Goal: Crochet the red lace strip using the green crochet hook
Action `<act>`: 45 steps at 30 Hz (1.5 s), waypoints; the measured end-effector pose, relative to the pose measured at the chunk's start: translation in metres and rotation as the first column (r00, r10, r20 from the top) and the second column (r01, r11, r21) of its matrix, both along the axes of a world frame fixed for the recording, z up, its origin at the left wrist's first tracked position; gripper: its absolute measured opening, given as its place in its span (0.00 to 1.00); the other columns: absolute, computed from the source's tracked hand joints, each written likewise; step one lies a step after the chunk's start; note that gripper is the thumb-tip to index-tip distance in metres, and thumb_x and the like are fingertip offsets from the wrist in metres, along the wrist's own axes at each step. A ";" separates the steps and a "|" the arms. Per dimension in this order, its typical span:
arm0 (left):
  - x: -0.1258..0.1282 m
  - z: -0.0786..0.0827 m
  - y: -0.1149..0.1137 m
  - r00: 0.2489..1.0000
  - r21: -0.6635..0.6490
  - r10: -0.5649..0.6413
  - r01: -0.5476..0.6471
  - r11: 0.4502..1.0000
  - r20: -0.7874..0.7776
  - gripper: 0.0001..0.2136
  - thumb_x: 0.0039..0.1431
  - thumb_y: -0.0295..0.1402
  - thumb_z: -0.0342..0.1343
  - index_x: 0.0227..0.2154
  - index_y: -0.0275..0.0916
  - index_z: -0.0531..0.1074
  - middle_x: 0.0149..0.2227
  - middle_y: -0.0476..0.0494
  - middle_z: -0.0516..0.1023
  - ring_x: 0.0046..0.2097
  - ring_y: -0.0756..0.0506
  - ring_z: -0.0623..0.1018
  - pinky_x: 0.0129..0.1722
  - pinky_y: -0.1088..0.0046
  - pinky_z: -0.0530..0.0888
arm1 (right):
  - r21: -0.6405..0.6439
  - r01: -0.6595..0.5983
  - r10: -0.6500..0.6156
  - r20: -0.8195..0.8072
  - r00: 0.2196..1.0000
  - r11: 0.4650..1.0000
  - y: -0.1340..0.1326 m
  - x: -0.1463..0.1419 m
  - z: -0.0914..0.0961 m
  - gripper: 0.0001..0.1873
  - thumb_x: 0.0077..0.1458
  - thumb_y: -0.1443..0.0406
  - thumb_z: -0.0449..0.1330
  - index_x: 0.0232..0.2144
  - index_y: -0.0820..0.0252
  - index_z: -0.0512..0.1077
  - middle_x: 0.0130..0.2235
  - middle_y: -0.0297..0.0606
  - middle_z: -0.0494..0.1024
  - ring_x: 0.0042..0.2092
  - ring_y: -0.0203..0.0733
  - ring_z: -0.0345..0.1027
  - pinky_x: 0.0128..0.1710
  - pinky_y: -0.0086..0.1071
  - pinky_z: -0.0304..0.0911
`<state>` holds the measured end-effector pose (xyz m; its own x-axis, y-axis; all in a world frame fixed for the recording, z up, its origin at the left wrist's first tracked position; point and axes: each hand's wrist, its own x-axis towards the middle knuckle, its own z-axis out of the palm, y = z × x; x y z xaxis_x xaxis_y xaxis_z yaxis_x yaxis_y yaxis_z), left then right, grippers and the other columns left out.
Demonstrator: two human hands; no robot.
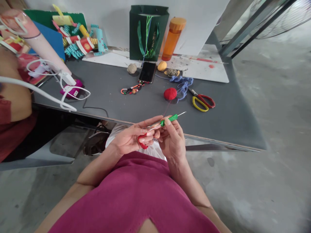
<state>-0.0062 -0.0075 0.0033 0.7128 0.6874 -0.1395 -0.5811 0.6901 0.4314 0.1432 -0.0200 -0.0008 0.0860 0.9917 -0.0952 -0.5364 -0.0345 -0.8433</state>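
Note:
Just past the table's near edge, my left hand (128,137) is closed on a small red crochet piece (143,141). My right hand (173,139) grips a crochet hook (173,117) with a green handle, its thin metal shaft pointing toward the red piece and a second metal tip sticking out the far end. A fine strand of yarn runs from my fingers up to a red yarn ball (170,94) on the table. Exactly where the hook meets the stitches is hidden by my fingers.
Scissors (203,102) with red and yellow handles lie right of tangled blue yarn (182,85). Behind are a phone (147,72), a green paper bag (148,35) and an orange bottle (173,38). At left, white cables (48,94) hang near another person's arm (14,87).

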 end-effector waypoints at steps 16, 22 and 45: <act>-0.001 0.003 -0.001 1.000 0.019 -0.001 0.001 1.000 -0.021 0.21 0.53 0.25 0.69 0.52 0.35 0.84 0.27 0.51 0.70 0.23 0.58 0.64 0.27 0.81 0.64 | 0.027 -0.010 0.010 0.004 1.000 1.000 0.001 0.003 -0.002 0.20 0.49 0.49 0.74 0.28 0.53 0.72 0.21 0.27 0.76 0.17 0.29 0.60 0.15 0.26 0.50; -0.002 0.002 -0.001 0.999 0.031 -0.014 0.015 0.999 -0.040 0.22 0.54 0.26 0.68 0.54 0.36 0.83 0.28 0.51 0.70 0.23 0.57 0.62 0.28 0.79 0.63 | 0.051 0.021 -0.024 0.046 0.999 0.998 -0.001 0.003 0.001 0.19 0.51 0.49 0.73 0.29 0.53 0.72 0.20 0.27 0.75 0.18 0.31 0.62 0.15 0.26 0.49; -0.004 0.001 -0.001 0.996 -0.046 -0.003 -0.001 0.999 -0.085 0.21 0.54 0.22 0.64 0.52 0.36 0.84 0.27 0.52 0.68 0.22 0.56 0.57 0.28 0.76 0.64 | 0.170 0.124 -0.159 0.210 0.965 0.978 -0.008 0.013 0.007 0.19 0.55 0.49 0.72 0.33 0.48 0.69 0.23 0.28 0.78 0.22 0.40 0.74 0.17 0.31 0.61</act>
<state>-0.0101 -0.0084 0.0046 0.6974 0.6783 -0.2312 -0.5433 0.7109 0.4466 0.1563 -0.0280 0.0061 0.2285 0.9689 0.0952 -0.3257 0.1683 -0.9304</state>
